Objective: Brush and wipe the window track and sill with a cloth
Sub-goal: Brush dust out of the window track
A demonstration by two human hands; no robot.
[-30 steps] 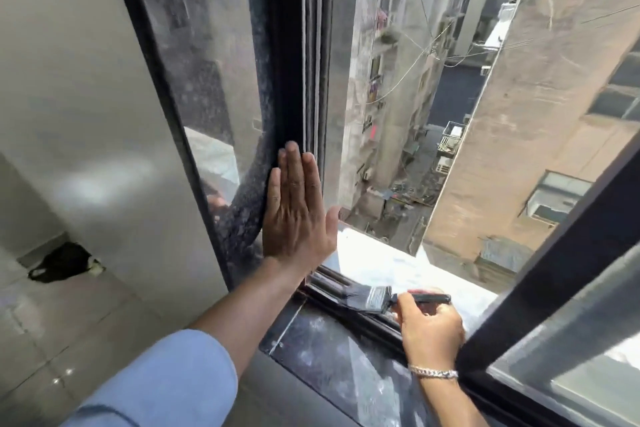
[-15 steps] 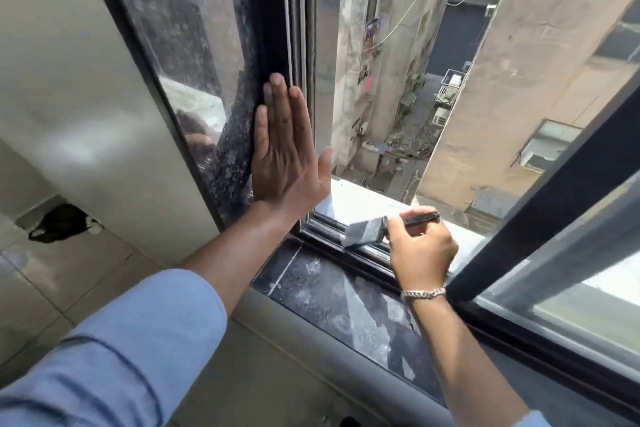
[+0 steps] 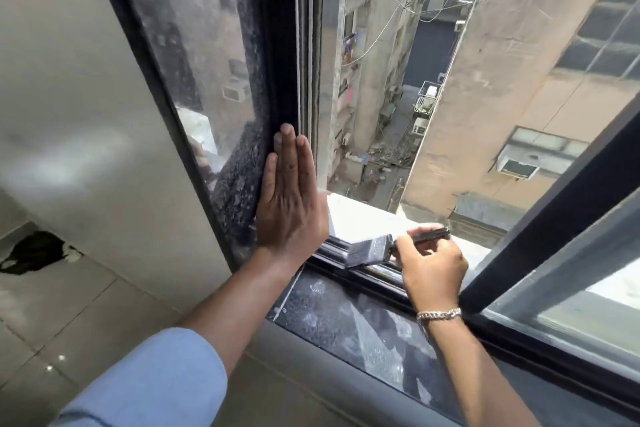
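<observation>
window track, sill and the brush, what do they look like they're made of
Window track: looks like metal, polished or chromed, judging by its bright mirror-like glints.
Sill: seems to be dark polished stone, perhaps granite; speckled, glossy, with dust smears.
Brush: dark bristles, a pale ferrule that is probably metal, and a dark handle, wood or plastic, held in the right hand.

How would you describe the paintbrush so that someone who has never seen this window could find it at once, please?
Start at the open window and drop to the metal track along its bottom edge, beyond the dark speckled sill. There the right hand holds a flat paintbrush by its dark handle, bristles towards the left hand. It is the only tool there.
</observation>
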